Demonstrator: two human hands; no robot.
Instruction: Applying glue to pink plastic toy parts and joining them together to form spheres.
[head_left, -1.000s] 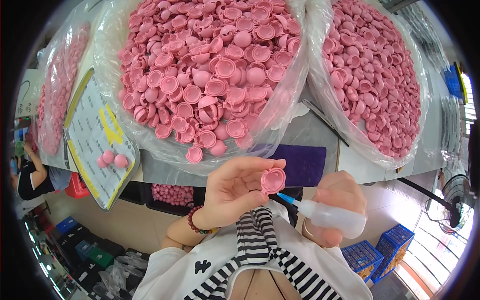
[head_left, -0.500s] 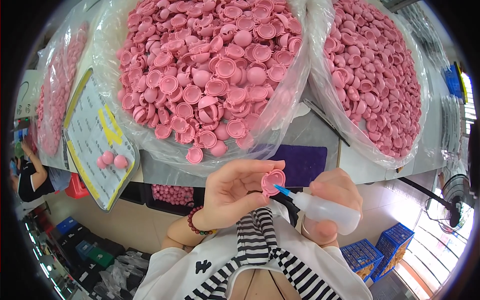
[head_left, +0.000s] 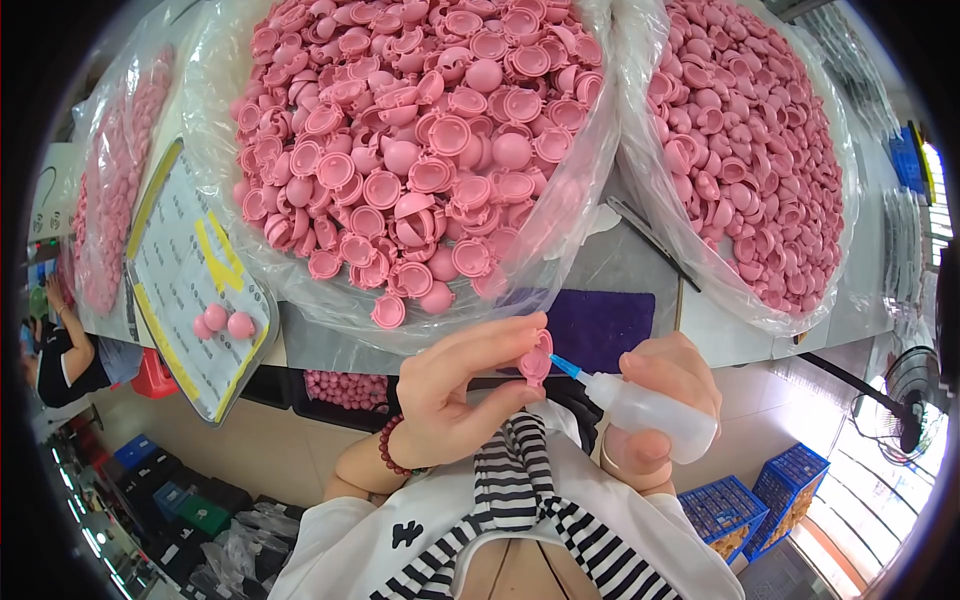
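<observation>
My left hand [head_left: 455, 390] pinches a small pink plastic half-shell [head_left: 536, 362] between thumb and fingers, its hollow side turned to the right. In my right hand [head_left: 675, 390] is a translucent white squeeze bottle [head_left: 655, 415] lying nearly on its side. Its thin blue nozzle tip [head_left: 566, 366] points left at the shell's hollow, close by its rim; whether they touch I cannot tell. Just beyond my hands a purple cloth [head_left: 605, 330] lies on the grey table. A large heap of pink half-shells [head_left: 410, 160] fills the plastic bag in front of me.
A second plastic bag of pink shells [head_left: 750, 160] lies at the right. On the left, three closed pink balls [head_left: 222, 320] sit on a tray [head_left: 195, 260] with yellow tape. A dark bin of pink balls [head_left: 345, 390] stands below the table edge. Blue crates [head_left: 790, 490] are at the lower right.
My left hand has shifted slightly left and turned the half-shell more edge-on. The nozzle tip, which was inside the hollow, is now nearer its rim. The bottle has moved little.
</observation>
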